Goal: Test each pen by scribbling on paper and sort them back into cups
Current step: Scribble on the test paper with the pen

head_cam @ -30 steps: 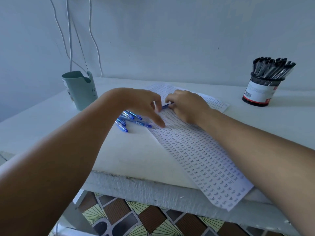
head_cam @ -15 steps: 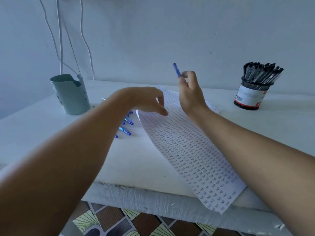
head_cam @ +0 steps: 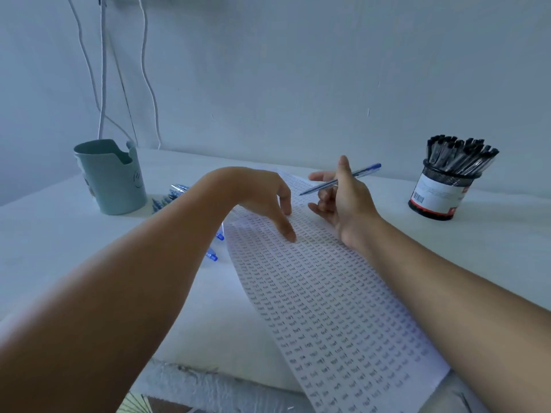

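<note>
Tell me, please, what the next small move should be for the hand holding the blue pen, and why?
Probably lower the tip to the paper and scribble. The right hand holds the blue pen above the sheet, tip pointing down-left and not touching it. The left hand rests fingertips on the paper, steadying it. Which cup it belongs in depends on whether it writes.

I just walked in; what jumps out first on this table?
The long paper sheet covered in rows of tiny scribbles runs down the middle, overhanging the table's near edge. Above it, the right hand holds a blue pen while the left hand touches the sheet. A can of black pens stands far right.
</note>
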`<action>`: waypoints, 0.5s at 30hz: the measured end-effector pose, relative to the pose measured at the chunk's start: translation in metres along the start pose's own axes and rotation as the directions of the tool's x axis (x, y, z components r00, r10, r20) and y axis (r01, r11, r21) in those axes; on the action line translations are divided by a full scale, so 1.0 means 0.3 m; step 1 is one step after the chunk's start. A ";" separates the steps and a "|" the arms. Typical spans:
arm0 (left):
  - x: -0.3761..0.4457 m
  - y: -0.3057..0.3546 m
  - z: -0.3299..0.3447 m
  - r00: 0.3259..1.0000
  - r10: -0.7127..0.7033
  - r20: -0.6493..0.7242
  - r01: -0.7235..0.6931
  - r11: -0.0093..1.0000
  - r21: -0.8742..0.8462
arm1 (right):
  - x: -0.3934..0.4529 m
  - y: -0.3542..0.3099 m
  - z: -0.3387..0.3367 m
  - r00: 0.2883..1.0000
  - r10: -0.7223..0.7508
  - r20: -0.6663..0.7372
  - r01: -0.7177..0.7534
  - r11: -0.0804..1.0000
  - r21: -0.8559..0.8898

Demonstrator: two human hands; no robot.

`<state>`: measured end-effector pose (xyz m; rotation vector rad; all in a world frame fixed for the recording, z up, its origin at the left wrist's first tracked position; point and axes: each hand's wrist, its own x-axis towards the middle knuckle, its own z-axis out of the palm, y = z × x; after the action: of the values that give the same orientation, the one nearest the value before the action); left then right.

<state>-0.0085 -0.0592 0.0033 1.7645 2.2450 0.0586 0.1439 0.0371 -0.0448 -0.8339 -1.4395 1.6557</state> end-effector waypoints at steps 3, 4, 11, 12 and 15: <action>0.023 -0.001 0.008 0.999 0.010 -0.037 -0.011 1.000 -0.005 | 0.006 0.007 -0.005 0.998 -0.050 0.037 0.054 0.992 -0.116; 0.028 0.000 0.013 0.999 0.013 -0.052 -0.014 1.000 -0.011 | 0.008 0.008 -0.006 0.994 -0.087 0.062 0.097 0.977 -0.188; 0.020 -0.043 0.042 0.998 0.025 -0.063 -0.033 0.991 -0.129 | 0.043 0.027 -0.065 0.953 -0.246 0.177 0.303 0.783 -0.544; 0.016 -0.049 0.044 0.998 0.032 -0.056 -0.040 0.989 -0.141 | 0.046 0.030 -0.073 0.960 -0.234 0.155 0.281 0.803 -0.526; 0.012 -0.060 0.052 0.998 0.039 -0.039 -0.044 0.988 -0.151 | 0.048 0.031 -0.081 0.970 -0.204 0.129 0.241 0.859 -0.452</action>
<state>-0.0225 -0.0626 -0.0159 1.7421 2.1659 0.2651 0.1566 0.0608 -0.0575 -0.8241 -1.9530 1.1914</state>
